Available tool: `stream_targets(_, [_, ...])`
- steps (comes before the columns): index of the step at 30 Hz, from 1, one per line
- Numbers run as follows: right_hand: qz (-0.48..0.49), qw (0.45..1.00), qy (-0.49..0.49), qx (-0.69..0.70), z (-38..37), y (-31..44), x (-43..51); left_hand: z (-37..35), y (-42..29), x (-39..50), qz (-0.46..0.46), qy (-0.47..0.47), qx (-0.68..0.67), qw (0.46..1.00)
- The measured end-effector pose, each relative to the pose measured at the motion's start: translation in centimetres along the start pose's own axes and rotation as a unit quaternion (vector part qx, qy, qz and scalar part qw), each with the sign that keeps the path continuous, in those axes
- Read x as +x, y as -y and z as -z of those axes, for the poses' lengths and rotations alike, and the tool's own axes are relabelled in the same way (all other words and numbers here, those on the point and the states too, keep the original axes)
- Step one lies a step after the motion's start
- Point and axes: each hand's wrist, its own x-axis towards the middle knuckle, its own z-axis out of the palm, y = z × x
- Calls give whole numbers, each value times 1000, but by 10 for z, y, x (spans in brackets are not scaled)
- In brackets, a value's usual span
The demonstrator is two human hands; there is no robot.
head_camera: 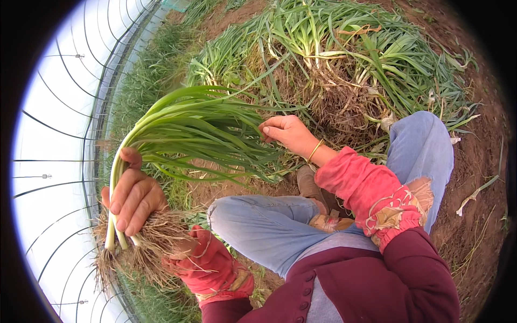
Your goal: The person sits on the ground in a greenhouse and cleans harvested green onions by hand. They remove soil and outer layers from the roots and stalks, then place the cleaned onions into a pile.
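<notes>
My left hand (pixel 139 198) grips a bunch of leafy green plants (pixel 202 125) by their white stems. Below that hand hang the brown, stringy roots (pixel 149 246). The long leaves arch over to the right, and at their tips is my right hand (pixel 286 131), thumb and forefinger brought together at the leaf edge. Whether a leaf is pinched between those fingers cannot be told. A larger heap of similar uprooted plants (pixel 387 60) lies on the ground beyond my knees, its tangled roots turned towards me.
My bent legs in jeans (pixel 258 226) are close below the hands. Bare brown soil (pixel 476 238) with loose leaves lies at the right. Growing green plants (pixel 141 80) line the left, beside the hooped plastic wall (pixel 52 141) of a polytunnel.
</notes>
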Motion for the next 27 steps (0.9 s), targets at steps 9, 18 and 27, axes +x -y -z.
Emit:
stream_targets(9, [10, 999, -28, 18, -14, 31, 11, 4, 20, -4, 31, -2, -12, 999])
stream_targets(18, [68, 974, -165, -142, -23, 33, 17, 3, 30, -2, 72, -5, 3, 997])
stream_targets(27, [114, 971, -145, -155, -17, 41, 15, -1, 34, 3, 40, -33, 18, 999])
